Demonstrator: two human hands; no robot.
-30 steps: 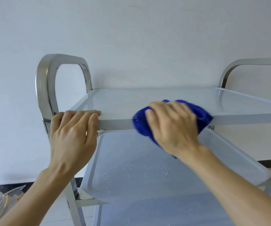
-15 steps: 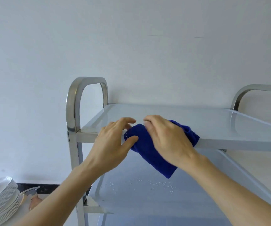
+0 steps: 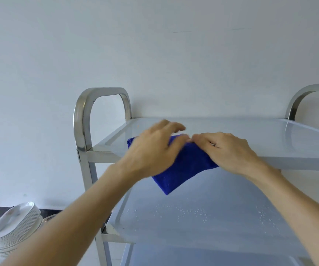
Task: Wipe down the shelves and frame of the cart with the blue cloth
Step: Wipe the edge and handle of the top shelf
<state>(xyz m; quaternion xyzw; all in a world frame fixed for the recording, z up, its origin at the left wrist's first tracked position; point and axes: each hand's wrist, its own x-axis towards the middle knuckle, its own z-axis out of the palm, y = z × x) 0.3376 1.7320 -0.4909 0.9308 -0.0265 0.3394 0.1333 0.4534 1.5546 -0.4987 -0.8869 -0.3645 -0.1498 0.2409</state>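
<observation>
Both hands, left hand [image 3: 154,148] and right hand [image 3: 229,150], gripping folded blue microfibre cloth [image 3: 181,167] over front edge of stainless steel cart's top shelf [image 3: 269,137]. No legible markings.

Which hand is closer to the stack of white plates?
Left. The left hand is over the cart's left end, above the plates; the right hand is further right.

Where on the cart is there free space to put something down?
Free: the top shelf right of the right hand, toward the right handle. The middle shelf is bare but wet. Crowded: the top shelf's front-left, where both hands hold the blue cloth.
</observation>
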